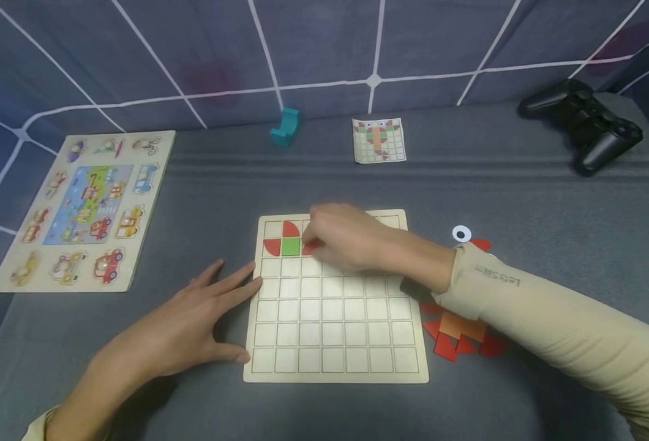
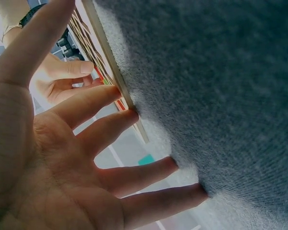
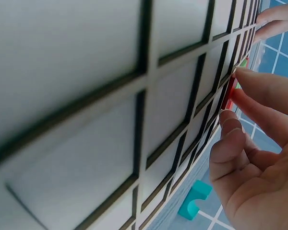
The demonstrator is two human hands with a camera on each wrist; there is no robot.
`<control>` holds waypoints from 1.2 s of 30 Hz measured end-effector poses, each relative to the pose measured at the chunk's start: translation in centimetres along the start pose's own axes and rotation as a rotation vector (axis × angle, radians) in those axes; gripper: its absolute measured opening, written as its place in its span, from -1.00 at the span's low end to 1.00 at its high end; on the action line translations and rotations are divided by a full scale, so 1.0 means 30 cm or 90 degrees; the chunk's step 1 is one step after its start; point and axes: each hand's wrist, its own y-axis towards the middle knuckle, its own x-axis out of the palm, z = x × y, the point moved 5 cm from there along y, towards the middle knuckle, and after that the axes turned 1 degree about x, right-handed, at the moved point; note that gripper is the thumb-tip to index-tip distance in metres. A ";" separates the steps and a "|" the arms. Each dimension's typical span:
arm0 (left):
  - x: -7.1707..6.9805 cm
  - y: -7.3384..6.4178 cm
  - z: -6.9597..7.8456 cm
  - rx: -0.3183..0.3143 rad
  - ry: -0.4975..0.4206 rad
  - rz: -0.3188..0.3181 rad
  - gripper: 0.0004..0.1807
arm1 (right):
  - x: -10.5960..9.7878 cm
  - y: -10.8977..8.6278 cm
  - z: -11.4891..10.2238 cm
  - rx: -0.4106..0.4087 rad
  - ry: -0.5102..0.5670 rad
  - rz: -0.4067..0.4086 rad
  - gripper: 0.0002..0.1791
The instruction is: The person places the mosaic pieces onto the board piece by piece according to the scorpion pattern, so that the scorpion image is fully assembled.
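A pale wooden grid board [image 1: 332,334] lies on the grey cloth. In its upper left cells sit a green square tile [image 1: 290,246] and red quarter-circle tiles, one above it [image 1: 290,228] and one to its left [image 1: 272,247]. My right hand [image 1: 346,239] is over the upper cells, pinching a red quarter-circle tile [image 3: 228,91] at the cell right of the green one. The left hand [image 1: 198,321] is spread at the board's left side; two of its straight fingertips touch the board edge in the left wrist view, the other two rest on the cloth.
Loose red tiles [image 1: 444,347], orange tiles [image 1: 457,324] and a white eye disc [image 1: 461,233] lie right of the board, partly under my sleeve. Behind are a pattern card [image 1: 379,141], a teal block [image 1: 286,127] and a black game controller [image 1: 580,122]. A picture puzzle [image 1: 87,208] lies left.
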 end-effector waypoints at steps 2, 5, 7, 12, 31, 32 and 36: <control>-0.001 -0.001 0.001 0.003 0.001 0.003 0.17 | -0.003 -0.003 0.001 -0.005 0.005 0.001 -0.81; -0.003 -0.002 0.002 0.006 0.003 0.010 0.17 | -0.005 -0.005 0.002 -0.010 0.012 -0.001 -0.77; -0.002 -0.003 0.001 0.007 0.002 0.012 0.18 | -0.005 -0.005 0.002 -0.008 0.015 -0.005 -0.77; 0.000 -0.004 -0.003 0.005 -0.001 0.010 0.18 | -0.004 -0.003 0.006 0.007 0.024 -0.012 -0.74; -0.002 -0.005 -0.002 0.000 -0.005 0.006 0.17 | -0.100 -0.260 0.141 0.061 0.113 0.095 -0.71; -0.003 -0.005 -0.002 0.000 -0.004 0.007 0.17 | -0.105 -0.280 0.154 0.072 0.114 0.099 -0.71; -0.003 -0.008 0.000 0.007 -0.004 0.015 0.16 | -0.119 -0.356 0.207 0.124 0.100 0.111 -0.68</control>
